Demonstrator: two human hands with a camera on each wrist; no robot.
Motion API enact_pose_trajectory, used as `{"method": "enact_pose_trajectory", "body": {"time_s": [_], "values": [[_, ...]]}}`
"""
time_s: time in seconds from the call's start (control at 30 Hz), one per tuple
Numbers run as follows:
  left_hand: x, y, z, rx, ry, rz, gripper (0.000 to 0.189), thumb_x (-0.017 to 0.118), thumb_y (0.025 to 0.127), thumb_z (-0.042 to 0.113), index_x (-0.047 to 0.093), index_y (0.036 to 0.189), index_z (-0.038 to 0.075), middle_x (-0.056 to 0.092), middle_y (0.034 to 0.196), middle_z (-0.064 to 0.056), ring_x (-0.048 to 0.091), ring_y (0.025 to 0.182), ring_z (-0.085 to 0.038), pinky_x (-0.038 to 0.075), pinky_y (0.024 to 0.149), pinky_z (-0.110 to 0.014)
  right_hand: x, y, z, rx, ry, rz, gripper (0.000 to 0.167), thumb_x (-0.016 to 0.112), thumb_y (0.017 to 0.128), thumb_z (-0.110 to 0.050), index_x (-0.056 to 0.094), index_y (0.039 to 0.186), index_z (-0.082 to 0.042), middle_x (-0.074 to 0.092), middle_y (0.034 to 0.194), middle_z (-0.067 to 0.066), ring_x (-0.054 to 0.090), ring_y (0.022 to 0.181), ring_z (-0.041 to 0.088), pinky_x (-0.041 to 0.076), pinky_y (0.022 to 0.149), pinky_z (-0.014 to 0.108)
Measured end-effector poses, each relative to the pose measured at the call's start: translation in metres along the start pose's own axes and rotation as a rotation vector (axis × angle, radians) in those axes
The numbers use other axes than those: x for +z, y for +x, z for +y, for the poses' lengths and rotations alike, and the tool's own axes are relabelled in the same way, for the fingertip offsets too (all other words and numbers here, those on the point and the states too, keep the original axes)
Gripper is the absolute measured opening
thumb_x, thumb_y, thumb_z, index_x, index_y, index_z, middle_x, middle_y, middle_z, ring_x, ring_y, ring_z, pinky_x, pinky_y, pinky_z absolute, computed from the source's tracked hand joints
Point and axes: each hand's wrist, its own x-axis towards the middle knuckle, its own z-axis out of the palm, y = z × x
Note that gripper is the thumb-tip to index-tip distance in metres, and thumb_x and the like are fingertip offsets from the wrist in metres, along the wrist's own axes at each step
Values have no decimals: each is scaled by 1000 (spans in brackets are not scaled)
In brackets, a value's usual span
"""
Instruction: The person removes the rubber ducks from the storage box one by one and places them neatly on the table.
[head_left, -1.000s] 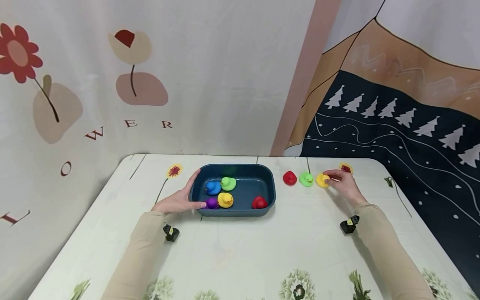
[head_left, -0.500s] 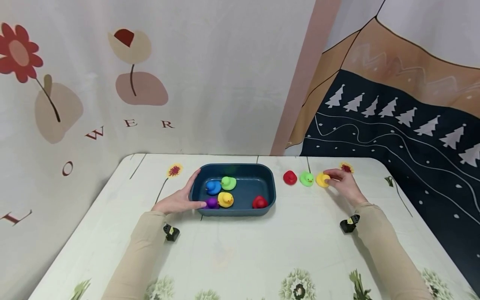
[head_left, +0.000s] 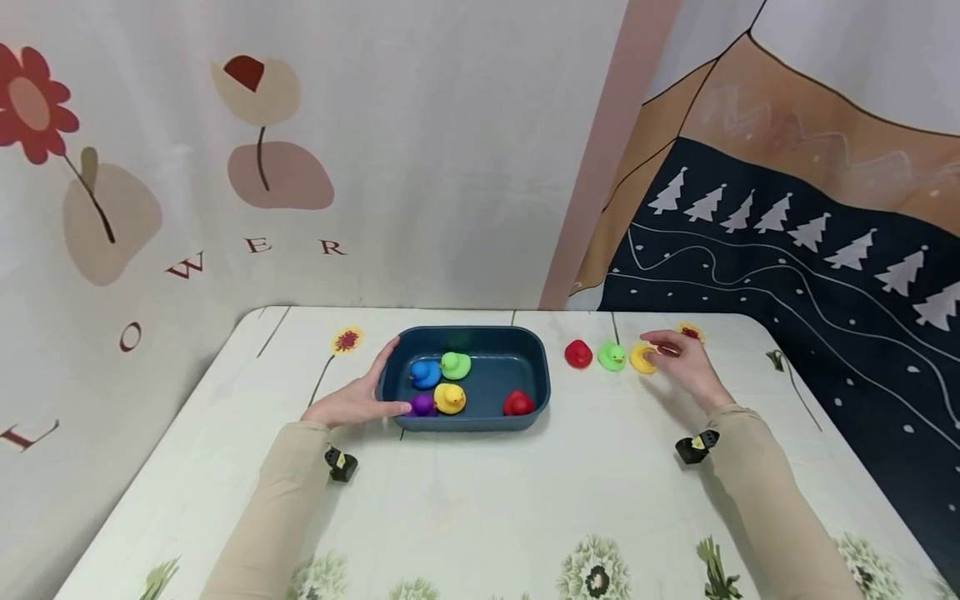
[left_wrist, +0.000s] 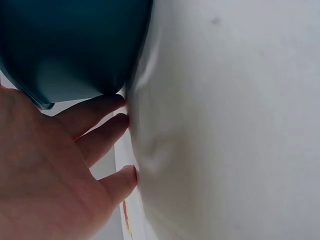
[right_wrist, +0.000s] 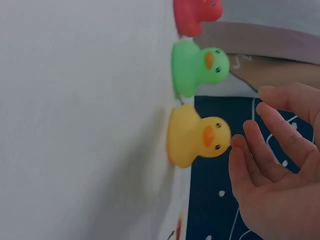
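A dark blue plastic bin [head_left: 474,423] stands on the table. My left hand [head_left: 356,403] holds its left end, thumb over the near rim and fingers against the outer wall. Inside lie a blue duck [head_left: 425,375], a green duck [head_left: 455,365], a purple duck [head_left: 422,406], a yellow duck [head_left: 450,398] and a red duck [head_left: 518,403]. Right of the bin, a red duck [head_left: 578,354], a green duck [head_left: 612,356] and a yellow duck [right_wrist: 187,137] form a row. Beside that yellow duck, my right hand [right_wrist: 280,160] has relaxed, spread fingers, with nothing held.
A pale, flower-printed cloth covers the table [head_left: 480,517]. Behind the table hangs a light printed curtain [head_left: 435,167], with a dark tree-patterned cloth [head_left: 787,258] at the right. Small black devices [head_left: 341,465] are strapped at both wrists.
My right hand has let go of the yellow duck at the row's right end, its fingers spreading and lifting slightly off it. The left hand and the bin stay in place.
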Motion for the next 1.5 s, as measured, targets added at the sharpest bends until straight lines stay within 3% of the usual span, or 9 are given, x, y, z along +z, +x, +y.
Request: {"method": "enact_pose_trajectory", "body": {"time_s": [0.3, 0.87, 1.27, 1.5], "values": [[0, 0, 2, 2, -23, 2, 107, 71, 86, 41, -11, 154, 32, -3, 160, -18, 16, 138, -52, 20, 101, -72, 6, -9, -19, -17, 14, -29, 35, 59, 94, -4, 55, 128, 5, 47, 136, 25, 41, 129, 41, 35, 105, 50], [1, 0, 3, -16, -13, 2, 108, 71, 86, 41, -12, 153, 32, -4, 160, -18, 15, 138, -53, 20, 101, -72, 41, -22, -36, -184, 93, -103, 30, 64, 90, 3, 60, 119, 9, 57, 123, 24, 50, 118, 42, 38, 103, 47], [-1, 0, 1, -20, -16, 0, 108, 71, 86, 42, -13, 153, 33, -4, 160, -18, 18, 136, -54, 21, 101, -72, 71, -23, -43, -205, 150, -179, 29, 65, 90, 1, 62, 118, 6, 60, 120, 21, 54, 116, 38, 40, 102, 45], [-1, 0, 3, -33, 25, 0, 110, 72, 85, 45, -14, 153, 33, -2, 159, -20, 22, 134, -55, 24, 100, -71, 88, -27, -49, -241, 209, -195, 28, 65, 89, 4, 63, 117, 6, 60, 119, 22, 52, 114, 46, 40, 102, 44]]}}
